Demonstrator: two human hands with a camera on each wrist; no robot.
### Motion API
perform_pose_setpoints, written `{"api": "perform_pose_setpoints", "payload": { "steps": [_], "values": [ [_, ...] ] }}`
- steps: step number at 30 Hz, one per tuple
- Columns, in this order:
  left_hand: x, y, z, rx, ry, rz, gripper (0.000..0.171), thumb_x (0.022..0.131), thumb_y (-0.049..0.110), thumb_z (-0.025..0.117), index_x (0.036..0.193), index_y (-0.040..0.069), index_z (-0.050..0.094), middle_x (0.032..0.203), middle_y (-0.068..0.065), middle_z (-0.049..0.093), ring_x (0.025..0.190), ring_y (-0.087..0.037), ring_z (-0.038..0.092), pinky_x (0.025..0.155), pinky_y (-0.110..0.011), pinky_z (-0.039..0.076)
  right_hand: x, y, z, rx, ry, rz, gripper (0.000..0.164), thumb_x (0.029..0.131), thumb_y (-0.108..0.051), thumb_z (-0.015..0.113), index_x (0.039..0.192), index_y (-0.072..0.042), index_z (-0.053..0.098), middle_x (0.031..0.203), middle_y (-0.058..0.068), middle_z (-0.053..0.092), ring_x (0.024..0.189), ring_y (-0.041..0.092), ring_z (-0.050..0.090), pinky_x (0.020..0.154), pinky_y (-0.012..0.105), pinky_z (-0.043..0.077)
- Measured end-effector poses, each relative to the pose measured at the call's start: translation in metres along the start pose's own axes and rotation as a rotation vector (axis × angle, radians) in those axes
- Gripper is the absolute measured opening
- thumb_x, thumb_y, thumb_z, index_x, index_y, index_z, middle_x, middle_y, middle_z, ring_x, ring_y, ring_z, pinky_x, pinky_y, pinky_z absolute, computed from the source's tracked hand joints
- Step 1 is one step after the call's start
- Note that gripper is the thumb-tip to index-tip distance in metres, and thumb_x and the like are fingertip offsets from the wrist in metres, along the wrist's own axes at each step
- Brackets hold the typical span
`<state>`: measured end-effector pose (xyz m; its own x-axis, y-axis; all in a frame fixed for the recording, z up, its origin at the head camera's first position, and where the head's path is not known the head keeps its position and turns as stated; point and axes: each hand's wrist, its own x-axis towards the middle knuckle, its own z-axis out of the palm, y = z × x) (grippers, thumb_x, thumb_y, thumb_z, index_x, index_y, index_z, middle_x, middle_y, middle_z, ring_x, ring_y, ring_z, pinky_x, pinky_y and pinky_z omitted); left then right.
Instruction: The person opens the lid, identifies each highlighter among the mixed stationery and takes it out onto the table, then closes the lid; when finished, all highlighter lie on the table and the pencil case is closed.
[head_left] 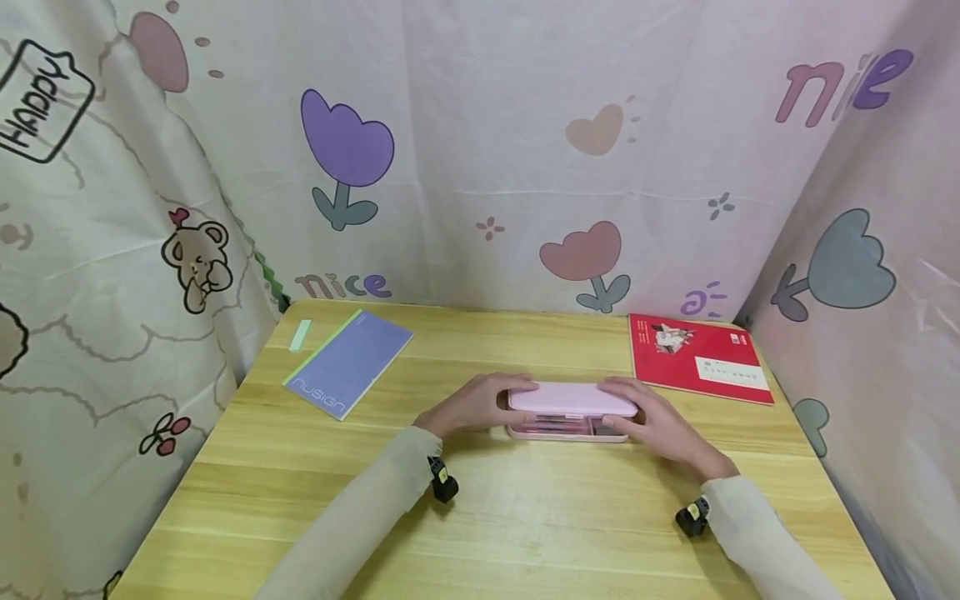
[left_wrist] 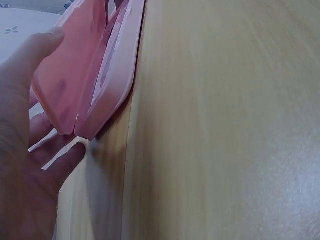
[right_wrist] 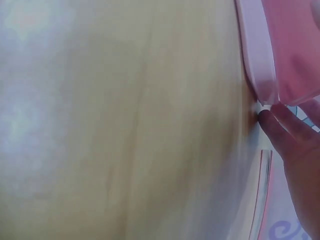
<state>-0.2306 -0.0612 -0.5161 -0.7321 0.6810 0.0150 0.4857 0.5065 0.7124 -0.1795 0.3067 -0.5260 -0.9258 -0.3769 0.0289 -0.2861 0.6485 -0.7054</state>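
Note:
A pink pencil case [head_left: 567, 436] lies on the wooden table with its lid [head_left: 570, 397] partly raised. Through the gap show pens or pencils [head_left: 555, 423] and a small compartment at the right end. My left hand [head_left: 477, 403] holds the lid's left end, thumb at the front edge and fingers behind. At the opposite end, my right hand [head_left: 663, 423] grips the lid in the same way. The left wrist view shows the left thumb on the inner side of the lid [left_wrist: 70, 70]. In the right wrist view, fingertips of the right hand [right_wrist: 300, 150] sit by the hinge corner.
On the table [head_left: 525, 525], a blue-purple notebook [head_left: 351, 363] lies at the back left, beside a small pale green strip [head_left: 300, 336]. A red booklet [head_left: 697, 357] lies at the back right. Printed curtains [head_left: 480, 150] hang behind the table and along both sides.

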Motion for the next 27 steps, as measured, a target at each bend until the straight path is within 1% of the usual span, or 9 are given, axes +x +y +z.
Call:
{"api": "perform_pose_setpoints", "payload": {
  "steps": [2, 6, 9, 11, 14, 19, 22, 25, 27],
  "values": [
    [0.0, 0.0, -0.001, 0.002, 0.013, -0.005, 0.063, 0.096, 0.047, 0.083, 0.152, 0.023, 0.066, 0.165, -0.003, 0.056, 0.152, -0.028, 0.053, 0.126, -0.053, 0.043, 0.001, 0.0, -0.001, 0.013, 0.005, 0.001, 0.061, 0.102, -0.042, 0.078, 0.158, -0.031, 0.057, 0.17, 0.012, 0.045, 0.151, 0.044, 0.044, 0.117, 0.078, 0.04],
    [-0.002, 0.0, -0.003, -0.037, 0.072, -0.021, 0.058, 0.095, 0.045, 0.085, 0.147, 0.025, 0.068, 0.154, 0.001, 0.065, 0.146, -0.024, 0.058, 0.126, -0.054, 0.043, 0.005, -0.002, -0.004, 0.015, 0.028, 0.019, 0.054, 0.104, -0.041, 0.076, 0.154, -0.027, 0.061, 0.163, 0.011, 0.054, 0.139, 0.036, 0.057, 0.113, 0.064, 0.052],
    [-0.003, -0.001, -0.005, -0.085, 0.13, -0.004, 0.053, 0.097, 0.035, 0.085, 0.142, 0.02, 0.062, 0.148, 0.0, 0.068, 0.145, -0.026, 0.059, 0.126, -0.052, 0.043, 0.007, -0.005, -0.005, 0.019, 0.047, 0.054, 0.053, 0.106, -0.043, 0.072, 0.154, -0.022, 0.062, 0.156, 0.012, 0.06, 0.13, 0.032, 0.063, 0.108, 0.056, 0.057],
    [-0.004, -0.001, -0.006, -0.123, 0.165, 0.016, 0.048, 0.099, 0.026, 0.083, 0.137, 0.015, 0.055, 0.147, -0.005, 0.068, 0.147, -0.03, 0.059, 0.126, -0.05, 0.044, 0.01, -0.007, -0.006, 0.026, 0.053, 0.088, 0.056, 0.107, -0.047, 0.069, 0.155, -0.02, 0.06, 0.154, 0.013, 0.062, 0.13, 0.033, 0.062, 0.11, 0.058, 0.056],
    [-0.007, -0.001, -0.008, -0.18, 0.201, 0.04, 0.039, 0.102, 0.014, 0.078, 0.129, 0.006, 0.05, 0.149, -0.013, 0.067, 0.146, -0.035, 0.06, 0.123, -0.047, 0.047, 0.014, -0.009, -0.008, 0.03, 0.057, 0.118, 0.061, 0.109, -0.052, 0.063, 0.159, -0.017, 0.055, 0.157, 0.016, 0.059, 0.139, 0.039, 0.058, 0.114, 0.064, 0.052],
    [-0.01, -0.002, -0.008, -0.195, 0.203, 0.07, 0.016, 0.103, 0.008, 0.075, 0.111, 0.001, 0.063, 0.155, -0.011, 0.064, 0.147, -0.032, 0.059, 0.122, -0.042, 0.049, 0.019, -0.014, -0.009, 0.043, 0.064, 0.166, 0.067, 0.11, -0.056, 0.058, 0.165, -0.02, 0.046, 0.164, 0.019, 0.052, 0.144, 0.045, 0.056, 0.116, 0.07, 0.048],
    [-0.013, -0.003, -0.006, -0.172, 0.196, 0.078, 0.013, 0.103, 0.008, 0.075, 0.115, 0.004, 0.073, 0.157, -0.011, 0.062, 0.15, -0.031, 0.056, 0.122, -0.042, 0.049, 0.021, -0.017, -0.01, 0.059, 0.071, 0.204, 0.074, 0.109, -0.059, 0.057, 0.17, -0.024, 0.036, 0.167, 0.021, 0.047, 0.145, 0.048, 0.054, 0.117, 0.074, 0.043],
    [-0.015, -0.003, -0.005, -0.156, 0.207, 0.081, 0.024, 0.104, 0.009, 0.074, 0.127, 0.007, 0.076, 0.158, -0.012, 0.061, 0.151, -0.031, 0.055, 0.12, -0.041, 0.05, 0.023, -0.017, -0.009, 0.078, 0.082, 0.223, 0.082, 0.109, -0.061, 0.057, 0.174, -0.025, 0.023, 0.171, 0.024, 0.04, 0.149, 0.051, 0.049, 0.119, 0.078, 0.038],
    [-0.015, -0.003, -0.004, -0.167, 0.216, 0.08, 0.029, 0.104, 0.009, 0.074, 0.133, 0.009, 0.075, 0.159, -0.012, 0.06, 0.151, -0.032, 0.055, 0.12, -0.042, 0.051, 0.023, -0.014, -0.008, 0.11, 0.101, 0.222, 0.085, 0.109, -0.059, 0.059, 0.174, -0.023, 0.018, 0.173, 0.027, 0.034, 0.152, 0.053, 0.043, 0.121, 0.078, 0.035]
  ]
}}
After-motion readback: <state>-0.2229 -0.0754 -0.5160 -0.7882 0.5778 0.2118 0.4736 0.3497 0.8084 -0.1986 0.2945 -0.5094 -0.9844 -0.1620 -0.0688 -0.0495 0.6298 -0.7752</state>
